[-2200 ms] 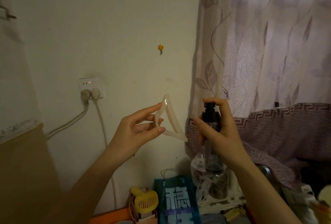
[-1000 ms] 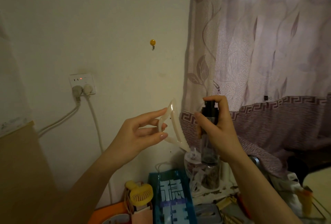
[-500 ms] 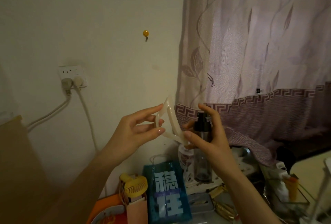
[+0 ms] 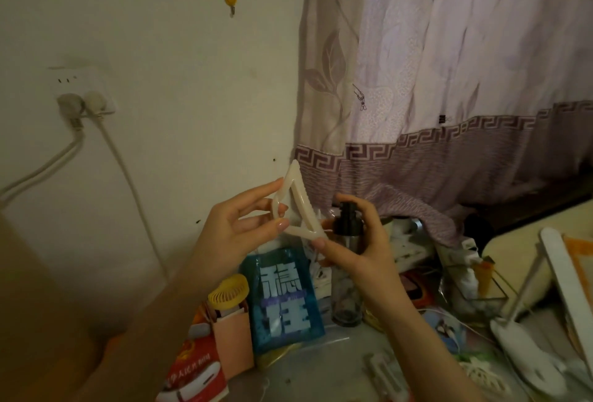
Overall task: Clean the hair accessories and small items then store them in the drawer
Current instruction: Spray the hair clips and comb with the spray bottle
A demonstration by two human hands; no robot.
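Left hand (image 4: 237, 231) raised before the wall, pinching a cream triangular hair claw clip (image 4: 296, 205) between fingertips and thumb; clip of glossy, slightly translucent plastic, open in the middle, apex up, short teeth along its right arm. Lower right corner of the clip just beside the right hand's thumb, whether touching cannot be told.

Right hand (image 4: 356, 241) wrapped around a clear spray bottle (image 4: 346, 276), index finger arched over the black pump head, thumb stretched leftward under the clip. Bottle a slim transparent cylinder, held upright; contents too dim to tell.

Below, on a cluttered grey desk (image 4: 337, 366):
- glossy teal pouch (image 4: 282, 299) standing upright, printed with two large pale blocky Chinese characters, not read with certainty;
- yellow handheld fan (image 4: 228, 295) with a round ribbed grille, standing in a peach paper carton (image 4: 232, 340);
- red printed box (image 4: 195, 372) with white lettering too small to read;
- white desk lamp (image 4: 558, 276), flat bar head tilted on a thin arm, oval base on the desk;
- clear open-topped box (image 4: 478, 292) holding an orange-capped tube and pale fluffy bits.

Behind: matte off-white wall with a white double socket (image 4: 85, 93), two plugs in, two cables drooping left and down; small yellow wall hook (image 4: 229, 0); lilac curtain (image 4: 449, 80) with woven leaf motifs and a darker Greek-key band.
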